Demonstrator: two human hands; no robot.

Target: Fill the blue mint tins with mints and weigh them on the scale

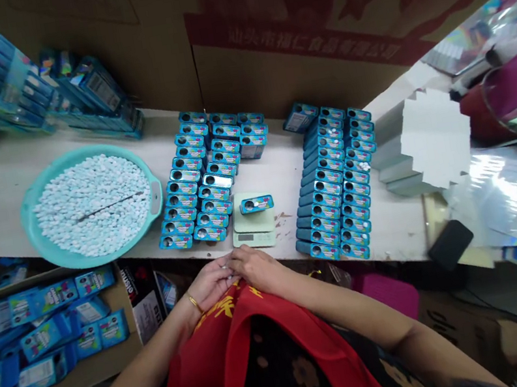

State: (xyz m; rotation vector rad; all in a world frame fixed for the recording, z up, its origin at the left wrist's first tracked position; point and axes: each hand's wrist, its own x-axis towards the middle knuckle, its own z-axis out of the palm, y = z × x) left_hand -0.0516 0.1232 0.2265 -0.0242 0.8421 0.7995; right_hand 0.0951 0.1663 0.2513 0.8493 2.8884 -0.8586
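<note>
My left hand (210, 284) and my right hand (258, 267) meet at the table's front edge, over the red apron (193, 369). The left is half curled, palm up; the right has its fingers bent down against the left's fingertips. Small whitish specks show between them, too small to name. Just beyond stands a pale green digital scale (254, 222), with one blue box (257, 204) upright on it. To the left, a turquoise basin (31, 221) holds a heap of small white tablets (88, 182), with a thin dark stick (109, 206) lying across them.
Rows of upright blue boxes (181, 188) stand left of the scale, and more rows (326, 197) stand right. A large carton (156, 58) walls off the back. At lower left, another carton (131, 320) holds blue boxes. White card stacks (432, 135) and a black phone-like object (450, 245) lie right.
</note>
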